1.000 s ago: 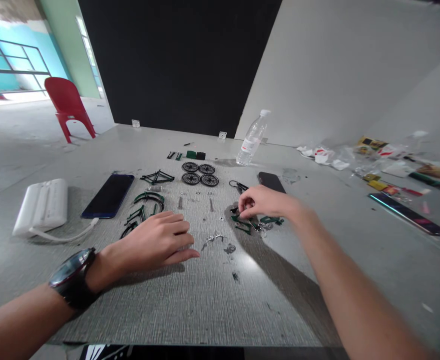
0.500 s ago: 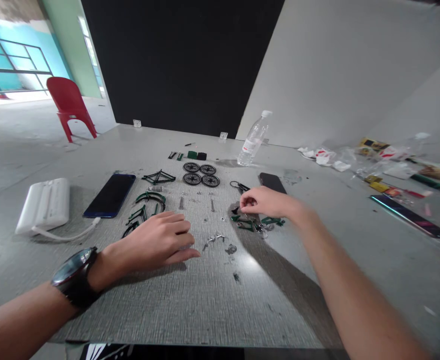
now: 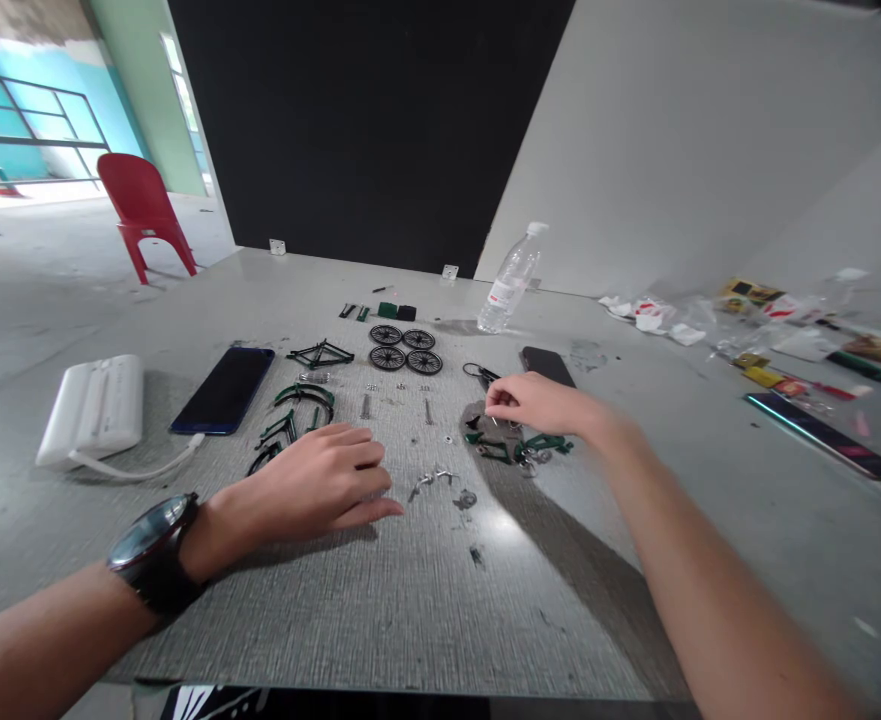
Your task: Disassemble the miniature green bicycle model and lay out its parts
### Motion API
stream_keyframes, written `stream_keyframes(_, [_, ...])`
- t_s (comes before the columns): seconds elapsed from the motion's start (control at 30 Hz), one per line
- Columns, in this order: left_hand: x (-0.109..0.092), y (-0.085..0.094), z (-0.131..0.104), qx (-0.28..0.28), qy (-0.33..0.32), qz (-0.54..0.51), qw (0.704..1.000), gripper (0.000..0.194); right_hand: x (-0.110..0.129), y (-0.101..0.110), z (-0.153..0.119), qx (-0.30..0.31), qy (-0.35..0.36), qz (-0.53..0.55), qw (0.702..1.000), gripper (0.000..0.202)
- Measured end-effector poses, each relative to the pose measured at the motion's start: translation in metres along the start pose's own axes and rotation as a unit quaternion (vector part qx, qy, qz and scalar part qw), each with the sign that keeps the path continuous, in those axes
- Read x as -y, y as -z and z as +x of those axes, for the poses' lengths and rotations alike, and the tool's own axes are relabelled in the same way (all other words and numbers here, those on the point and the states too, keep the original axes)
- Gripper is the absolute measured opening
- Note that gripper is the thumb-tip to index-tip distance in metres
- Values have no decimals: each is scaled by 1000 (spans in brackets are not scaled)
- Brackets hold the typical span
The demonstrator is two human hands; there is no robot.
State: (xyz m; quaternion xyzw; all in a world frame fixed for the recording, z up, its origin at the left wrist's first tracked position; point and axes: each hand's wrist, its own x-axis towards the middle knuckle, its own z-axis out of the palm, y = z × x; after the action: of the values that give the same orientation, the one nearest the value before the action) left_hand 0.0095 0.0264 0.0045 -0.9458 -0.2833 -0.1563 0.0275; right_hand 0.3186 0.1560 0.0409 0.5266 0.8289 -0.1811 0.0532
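Note:
My right hand [image 3: 541, 402] is closed in a pinch over a small heap of green and silver bicycle-model parts [image 3: 519, 448]. Whatever its fingertips hold is too small to name. My left hand [image 3: 316, 480] rests on the table, its fingers loosely bent and thumb held apart, with no held thing showing. Just beyond it lie curved dark-green mudguards [image 3: 305, 398], partly hidden by the hand. Between the hands are silver handlebar-like pieces [image 3: 434, 480] and a small grey part [image 3: 465, 499]. Several spoked black wheels [image 3: 387, 357] and a dark-green bicycle frame [image 3: 321, 353] lie farther back.
At left, a white power bank [image 3: 95, 410] is cabled to a dark phone [image 3: 224, 390]. A water bottle [image 3: 511, 280] stands at the back. Another phone [image 3: 546, 366] lies beyond my right hand. Packaging [image 3: 755, 300] and a shiny phone [image 3: 822, 435] are at far right.
The view has shifted slightly. My right fingertips have moved a little over the heap, and a dark piece beside them no longer shows. My left hand stays in place.

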Motion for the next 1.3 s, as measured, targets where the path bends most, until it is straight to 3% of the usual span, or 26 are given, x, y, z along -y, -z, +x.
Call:
stream_keyframes(0.27, [1, -1, -1, 10, 4, 2, 1000, 42, 1, 5, -4, -24, -18, -12, 999, 22])
stream_keyframes(0.57, [2, -2, 0, -5, -5, 4, 1000, 42, -7, 0, 2, 28, -40, -8, 999, 12])
stream_keyframes(0.9, [1, -1, 0, -11, -8, 6, 1000, 43, 7, -6, 2, 39, -49, -51, 997, 14])
stream_keyframes(1.13, [2, -2, -1, -13, -10, 5, 1000, 42, 3, -1, -1, 10, -58, -32, 998, 13])
stream_keyframes(1.3, [2, -2, -1, -14, -9, 2, 1000, 41, 1, 2, -2, 25, -72, -33, 997, 6])
